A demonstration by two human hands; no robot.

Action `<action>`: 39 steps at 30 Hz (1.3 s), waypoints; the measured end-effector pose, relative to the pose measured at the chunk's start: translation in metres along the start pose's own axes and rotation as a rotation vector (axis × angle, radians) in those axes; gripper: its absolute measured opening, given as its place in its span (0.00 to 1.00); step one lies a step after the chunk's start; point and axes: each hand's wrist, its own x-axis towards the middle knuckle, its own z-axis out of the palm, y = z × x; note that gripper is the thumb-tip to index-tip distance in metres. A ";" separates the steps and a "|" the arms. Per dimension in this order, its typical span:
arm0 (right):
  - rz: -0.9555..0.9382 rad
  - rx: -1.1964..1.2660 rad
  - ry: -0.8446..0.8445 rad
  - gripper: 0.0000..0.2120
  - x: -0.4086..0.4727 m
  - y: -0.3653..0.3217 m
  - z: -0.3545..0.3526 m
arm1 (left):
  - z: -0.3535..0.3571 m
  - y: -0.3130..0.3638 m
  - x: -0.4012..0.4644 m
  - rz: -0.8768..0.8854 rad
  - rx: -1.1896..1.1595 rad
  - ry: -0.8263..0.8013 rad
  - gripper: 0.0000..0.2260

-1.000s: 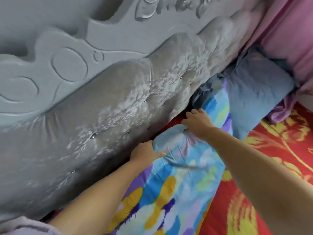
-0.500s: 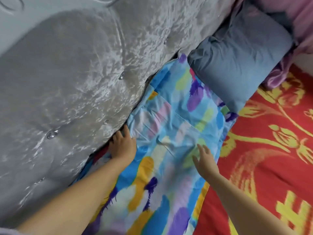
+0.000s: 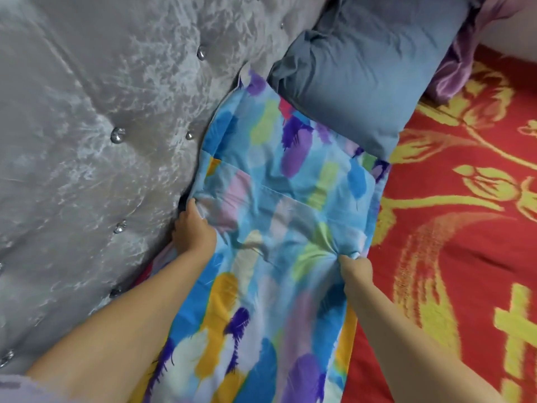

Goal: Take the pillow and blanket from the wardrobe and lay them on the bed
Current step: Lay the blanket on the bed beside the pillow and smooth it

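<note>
The multicoloured pillow [image 3: 279, 216], in a cover printed with blue, purple, yellow and green feather strokes, lies lengthwise down the centre of the frame on the bed, its long left edge against the grey tufted headboard [image 3: 96, 135]. A flap seam crosses it at mid-frame, and the cloth looks thin and loose, gathering into creases where it is held. The left hand [image 3: 193, 231] grips the edge by the headboard, fingers curled into the fabric and mostly hidden under it. The right hand [image 3: 356, 264] pinches a bunch of cover at the opposite edge, fingers pressed together around the gathered cloth.

The risk here, as I judge it, is that both grips hold only the cover. A pull would slide the slack cloth over the filling, twisting the case or leaving it rucked instead of shifting the pillow. The left edge could also drop into the dark gap beside the headboard if pushed that way. At the top, the pillow's far end touches the grey-blue pillow [image 3: 366, 71] in the upper middle of the frame, so a shove upward would crowd or tip it.

The red bedspread [image 3: 465, 228] with yellow flowers fills the right side, and purple fabric [image 3: 453, 68] is bunched at upper right. I cannot tell whether a blanket is laid out
</note>
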 end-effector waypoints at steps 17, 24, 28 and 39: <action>-0.308 -0.320 -0.272 0.10 0.015 0.008 -0.043 | 0.017 0.008 0.024 0.272 0.388 0.018 0.10; -0.439 -0.722 -0.045 0.32 -0.003 0.016 -0.046 | 0.043 0.002 -0.032 0.362 0.438 -0.036 0.23; -0.905 -1.165 -0.311 0.36 -0.050 0.053 -0.035 | 0.065 -0.028 -0.095 0.470 0.518 -0.274 0.30; -0.760 -1.371 -0.488 0.31 -0.067 0.050 -0.044 | 0.039 -0.040 -0.118 0.263 0.526 -0.654 0.29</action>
